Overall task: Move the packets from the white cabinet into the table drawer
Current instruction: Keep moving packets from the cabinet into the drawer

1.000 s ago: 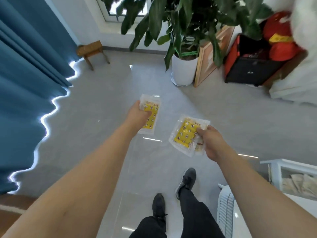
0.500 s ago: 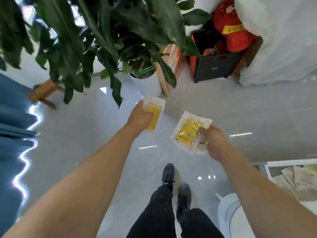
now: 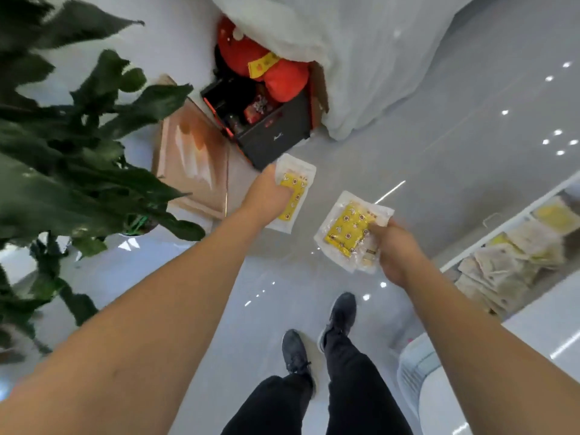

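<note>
packets in both hands, carried in the air over the grey floor (image 3: 439, 171). left hand (image 3: 266, 196) grips one yellow-printed clear packet (image 3: 293, 196) by its long edge, fingers curled round it. right hand (image 3: 394, 249) pinches a second packet (image 3: 346, 229) at its corner, and there seems to be another thin one stacked under it (blurred, can't say how many). the two loads are near each other but apart, neither touching anything else.

at the right edge a white-framed open compartment (image 3: 502, 229) shows a heap of similar pale packets (image 3: 502, 268), a few with yellow print. i judge this is the table drawer, but it could be the cabinet; the frame doesn't settle it. right hand is near it, not over it.

progress, as a judgement: pickup done for this load, drop-off not yet done, so mid-carry. if that heap is the drawer, several packets are already moved. how many are left in the cabinet can't be told.

around: person's black trousers and dark shoes (image 3: 340, 312) below the hands, stepping. big leafy plant (image 3: 78, 158) on the left, a framed board (image 3: 194, 164) leaning behind it, a black box (image 3: 273, 136) with red plush items (image 3: 266, 70) on top, white cloth (image 3: 361, 58) draped top right, a white ribbed object (image 3: 414, 372) bottom right.
</note>
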{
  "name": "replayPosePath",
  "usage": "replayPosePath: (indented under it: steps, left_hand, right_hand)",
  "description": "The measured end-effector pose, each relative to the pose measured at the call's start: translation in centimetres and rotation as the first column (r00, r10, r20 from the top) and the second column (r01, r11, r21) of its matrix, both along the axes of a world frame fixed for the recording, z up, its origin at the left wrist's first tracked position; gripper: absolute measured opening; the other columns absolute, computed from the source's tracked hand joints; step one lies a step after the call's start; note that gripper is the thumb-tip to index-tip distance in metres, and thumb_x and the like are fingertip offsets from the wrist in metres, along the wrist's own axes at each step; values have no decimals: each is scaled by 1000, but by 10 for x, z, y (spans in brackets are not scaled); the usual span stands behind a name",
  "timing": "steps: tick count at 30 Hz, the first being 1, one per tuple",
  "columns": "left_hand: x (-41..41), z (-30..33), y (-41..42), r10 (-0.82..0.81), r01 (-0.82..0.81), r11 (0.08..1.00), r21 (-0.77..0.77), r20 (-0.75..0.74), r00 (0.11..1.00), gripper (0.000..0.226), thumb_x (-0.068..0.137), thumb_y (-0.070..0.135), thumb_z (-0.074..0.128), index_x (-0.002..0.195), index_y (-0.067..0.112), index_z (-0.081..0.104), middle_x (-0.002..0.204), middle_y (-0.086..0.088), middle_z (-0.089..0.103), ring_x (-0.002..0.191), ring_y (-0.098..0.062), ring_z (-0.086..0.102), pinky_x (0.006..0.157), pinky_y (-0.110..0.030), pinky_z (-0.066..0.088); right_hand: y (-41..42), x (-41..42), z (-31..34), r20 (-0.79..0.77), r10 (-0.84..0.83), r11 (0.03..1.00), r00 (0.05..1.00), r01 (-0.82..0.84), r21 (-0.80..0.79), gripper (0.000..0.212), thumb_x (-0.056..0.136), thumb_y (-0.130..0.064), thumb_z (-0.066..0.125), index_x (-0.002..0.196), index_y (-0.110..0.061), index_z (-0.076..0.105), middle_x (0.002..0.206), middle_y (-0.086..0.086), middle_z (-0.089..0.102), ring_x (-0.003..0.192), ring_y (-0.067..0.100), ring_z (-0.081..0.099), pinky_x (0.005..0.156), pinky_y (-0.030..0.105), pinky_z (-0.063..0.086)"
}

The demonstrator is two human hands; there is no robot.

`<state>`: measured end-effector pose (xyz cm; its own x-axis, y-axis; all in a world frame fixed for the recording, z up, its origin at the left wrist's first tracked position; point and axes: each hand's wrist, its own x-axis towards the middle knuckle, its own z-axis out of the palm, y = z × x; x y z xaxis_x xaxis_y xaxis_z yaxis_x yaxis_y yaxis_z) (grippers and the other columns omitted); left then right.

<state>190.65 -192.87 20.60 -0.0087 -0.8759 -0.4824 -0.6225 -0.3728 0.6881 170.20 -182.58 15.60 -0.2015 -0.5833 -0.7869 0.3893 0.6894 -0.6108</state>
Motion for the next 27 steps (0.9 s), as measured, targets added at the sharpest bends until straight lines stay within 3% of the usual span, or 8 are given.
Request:
replayPosePath:
  steps: [5, 8, 13, 15, 18, 20, 23, 27]
  left_hand:
    - [-99, -8, -64, -220, 223, 975, -18, 104, 970, 26, 89, 6, 57, 107, 25, 54, 100, 3, 61, 94, -20, 61, 79, -30, 50]
    - [-150, -17, -96, -322, 323, 946, -6, 80, 943, 32, 90, 9, 57, 120, 19, 56, 106, 3, 63, 97, -18, 61, 75, -27, 47]
    - [-238, -34, -138, -460, 460, 887, 34, -18, 888, 34, 90, 5, 56, 121, 19, 54, 91, 10, 60, 80, -5, 58, 56, -9, 43]
    - [-275, -44, -153, -525, 526, 850, 41, -23, 851, 32, 89, 6, 56, 117, 22, 55, 92, 9, 61, 79, -5, 59, 61, -14, 47]
    - [-333, -61, -166, -633, 635, 770, 55, -48, 772, 29, 87, 6, 57, 108, 25, 55, 99, 4, 65, 91, -17, 64, 78, -30, 53]
    - [-371, -69, -168, -694, 697, 715, 55, -69, 717, 27, 85, 6, 58, 103, 25, 55, 96, 4, 65, 92, -19, 65, 81, -35, 55]
    - [-428, -77, -159, -788, 792, 608, 57, -83, 610, 27, 84, 5, 58, 105, 23, 57, 96, 5, 65, 93, -18, 66, 78, -33, 55]
    - [-506, -91, -130, -900, 901, 430, 56, -59, 432, 26, 87, 8, 58, 106, 25, 56, 100, 4, 65, 93, -18, 64, 79, -31, 53]
  right_hand:
    - [-28, -82, -22, -2, -182, 982, 983, 182, 45, 23, 100, -9, 46, 117, -21, 57, 109, 7, 67, 97, 28, 65, 90, 48, 52]
    - [-36, -121, -31, -2, -287, 955, 958, 286, 76, 29, 99, -9, 49, 126, -18, 56, 113, 9, 67, 99, 30, 66, 90, 52, 52]
    - [-48, -174, -45, -24, -448, 888, 894, 448, 100, 26, 97, -9, 49, 118, -19, 60, 109, 9, 69, 96, 31, 68, 88, 54, 53]
    - [-53, -190, -51, -35, -506, 855, 862, 507, 107, 23, 98, -8, 47, 113, -20, 61, 102, 7, 69, 87, 28, 67, 80, 46, 54]
    - [-57, -214, -62, -48, -622, 776, 782, 623, 94, 25, 100, -9, 45, 119, -19, 59, 104, 7, 68, 90, 28, 66, 80, 43, 53]
    - [-57, -233, -69, -88, -682, 720, 726, 687, 99, 20, 99, -10, 47, 115, -17, 58, 107, 8, 66, 90, 25, 64, 82, 42, 52]
    - [-45, -260, -75, -150, -730, 650, 667, 745, 147, 8, 99, -15, 47, 101, -20, 53, 108, 9, 61, 94, 26, 61, 84, 43, 52]
    - [-10, -302, -85, -177, -800, 554, 574, 819, 151, 16, 99, -13, 44, 109, -20, 55, 110, 7, 62, 96, 26, 61, 83, 43, 52]
